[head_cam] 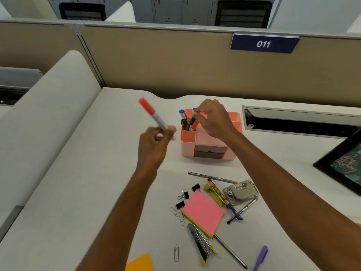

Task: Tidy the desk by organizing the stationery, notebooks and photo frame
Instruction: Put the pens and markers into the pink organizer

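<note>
A pink desk organizer (210, 142) stood on the white desk (78, 182) and served as the reference point. Its rear left compartment held upright markers, among them a blue-capped marker (182, 113) and a dark pen (184, 123).

The right hand (213, 119) was positioned above that compartment, fingers pinched closed on the upper ends of a green marker (193, 120) and a red marker (195, 125), both partly lowered into the compartment. The left hand (154, 143), just left of the organizer, was closed around the barrel of a red-capped whiteboard marker (154, 115), which was tilted with its cap up and to the left; the marker was blurred.

In front of the organizer, loose stationery was scattered: a grey pencil (212, 177), a grey hole punch (241, 191), a yellow lighter-like item (214, 194), black binder clips (183, 195), wire paper clips (176, 253), a pink sticky-note pad (204, 214), a metal stapler-like tool (199, 241), and a purple pen (260, 257). An orange sticky note (140, 263) lay at the near edge. A black photo frame (340, 167) was located right of the organizer, partly cut off. A cable slot (300, 122) was set behind it.
</note>
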`<state>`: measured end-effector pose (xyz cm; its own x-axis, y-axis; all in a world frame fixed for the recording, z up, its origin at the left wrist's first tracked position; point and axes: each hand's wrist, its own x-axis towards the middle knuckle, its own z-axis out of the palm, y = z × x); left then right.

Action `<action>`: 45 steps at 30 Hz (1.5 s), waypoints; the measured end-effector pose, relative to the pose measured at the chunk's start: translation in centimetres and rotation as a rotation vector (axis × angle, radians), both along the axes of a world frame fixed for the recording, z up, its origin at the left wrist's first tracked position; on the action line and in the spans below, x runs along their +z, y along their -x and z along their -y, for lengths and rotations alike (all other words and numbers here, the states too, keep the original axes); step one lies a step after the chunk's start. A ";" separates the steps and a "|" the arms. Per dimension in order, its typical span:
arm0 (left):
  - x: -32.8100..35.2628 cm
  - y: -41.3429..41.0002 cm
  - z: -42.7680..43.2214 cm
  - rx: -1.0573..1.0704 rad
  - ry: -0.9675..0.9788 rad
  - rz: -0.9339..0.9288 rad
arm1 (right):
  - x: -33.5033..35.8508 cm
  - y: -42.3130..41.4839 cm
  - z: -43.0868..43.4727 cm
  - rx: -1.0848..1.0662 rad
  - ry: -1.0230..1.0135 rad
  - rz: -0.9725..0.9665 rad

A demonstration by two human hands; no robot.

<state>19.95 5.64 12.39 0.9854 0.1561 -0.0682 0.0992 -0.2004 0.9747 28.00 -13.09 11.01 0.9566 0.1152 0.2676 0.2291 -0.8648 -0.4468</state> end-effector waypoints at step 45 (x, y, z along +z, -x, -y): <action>-12.0 9.6 5.2 -0.486 -1.089 0.068 | 4.1 -1.1 -1.4 0.074 -0.271 0.205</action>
